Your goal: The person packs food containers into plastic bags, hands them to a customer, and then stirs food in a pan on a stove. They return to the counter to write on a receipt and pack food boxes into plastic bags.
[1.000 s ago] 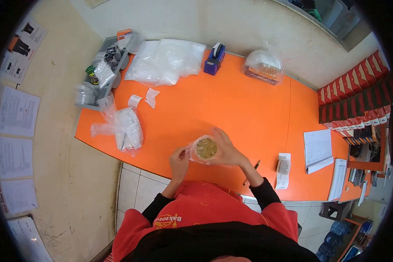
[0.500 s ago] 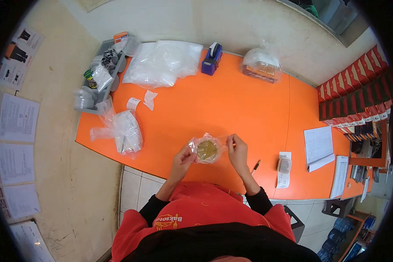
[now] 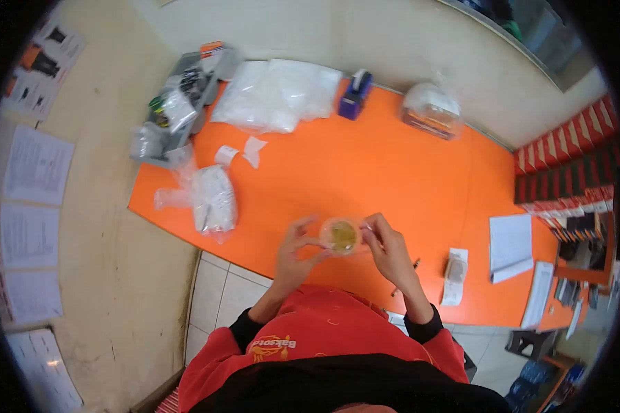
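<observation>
A small round clear cup with yellow-green contents (image 3: 342, 235) is between my two hands, over the front part of the orange table (image 3: 310, 172). My left hand (image 3: 298, 253) is at the cup's left side, thumb touching its rim and fingers spread apart. On the right side, my right hand (image 3: 387, 249) pinches the edge of the cup or its thin plastic wrap; motion blur hides which. A pen (image 3: 405, 277) lies partly beneath my right wrist.
Left on the table are a tied clear bag (image 3: 214, 198), paper scraps (image 3: 253, 151) and a grey tray (image 3: 169, 148). Behind are plastic bags (image 3: 275, 96), a tape dispenser (image 3: 355, 95) and a wrapped box (image 3: 432, 113). At right: small container (image 3: 456, 270), notebook (image 3: 510, 246), red boxes (image 3: 565, 165).
My left hand has opened its fingers around the cup's side. The plastic around the cup no longer spreads out as widely. The whole view has shifted and turned slightly.
</observation>
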`<state>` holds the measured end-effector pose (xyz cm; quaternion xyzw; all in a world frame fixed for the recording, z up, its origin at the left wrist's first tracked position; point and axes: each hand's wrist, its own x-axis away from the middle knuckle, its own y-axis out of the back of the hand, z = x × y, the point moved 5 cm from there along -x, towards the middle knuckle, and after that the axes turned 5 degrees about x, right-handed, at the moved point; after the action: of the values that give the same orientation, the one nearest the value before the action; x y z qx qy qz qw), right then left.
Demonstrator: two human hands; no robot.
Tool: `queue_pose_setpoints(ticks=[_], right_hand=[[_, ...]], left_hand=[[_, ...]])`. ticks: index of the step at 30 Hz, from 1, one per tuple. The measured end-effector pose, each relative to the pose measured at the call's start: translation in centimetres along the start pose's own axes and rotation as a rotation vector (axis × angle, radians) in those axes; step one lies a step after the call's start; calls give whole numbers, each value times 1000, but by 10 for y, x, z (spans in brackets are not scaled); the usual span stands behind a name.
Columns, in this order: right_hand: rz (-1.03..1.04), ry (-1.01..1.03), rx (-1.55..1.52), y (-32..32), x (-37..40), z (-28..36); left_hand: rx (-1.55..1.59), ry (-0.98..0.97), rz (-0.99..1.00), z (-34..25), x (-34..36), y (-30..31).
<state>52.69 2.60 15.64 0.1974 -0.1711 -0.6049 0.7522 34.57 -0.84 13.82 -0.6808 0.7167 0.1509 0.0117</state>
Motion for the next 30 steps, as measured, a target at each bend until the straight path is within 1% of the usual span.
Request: queue_pose_setpoints(ticks=[2,3,5,6,9,11,12,14,15,17,18,20,21,23,24,26,27,29,30], right_hand=[[60,-18,180,1,1,5],[56,71,286,-2,1,13],[28,240,503,-5,2,27],[10,297,508,-9,-1,32],[-31,468,542,-23,-3,41],[-37,595,580,-32,-2,44],[-93,511,449,-27,-5,37],[-194,342,187,-9,-10,14],[-47,174,-60,-13,-14,-10],[253,-174,-547,-33,-8,-57],[233,-206,-605,-37,-6,-66],[192,-267,-717,-43,-1,-79],[120,-282,-704,-44,1,-83],[-23,-313,-674,-48,6,-86],[-64,-109,-463,-45,9,-75],[-142,286,-44,-43,20,-48],[-122,363,26,-44,22,-43],[-87,513,166,-48,27,-34],[-70,493,129,-51,29,-40]], left_hand=[[466,196,56,36,4,-14],[800,413,129,46,6,-25],[753,371,274,36,-2,-39],[733,352,352,30,-6,-48],[252,-20,261,43,-7,-63],[491,244,307,58,-6,-70],[610,378,329,62,-5,-73],[721,452,361,63,-12,-68],[775,489,375,62,-15,-66],[730,465,470,58,-16,-70],[705,453,519,56,-16,-73],[675,460,469,57,-21,-74],[660,464,444,58,-22,-73],[859,615,346,65,-18,-72],[960,690,293,68,-16,-72],[925,783,239,70,-14,-72],[905,835,214,71,-12,-73],[897,749,202,79,-11,-75],[893,707,196,82,-11,-75]])
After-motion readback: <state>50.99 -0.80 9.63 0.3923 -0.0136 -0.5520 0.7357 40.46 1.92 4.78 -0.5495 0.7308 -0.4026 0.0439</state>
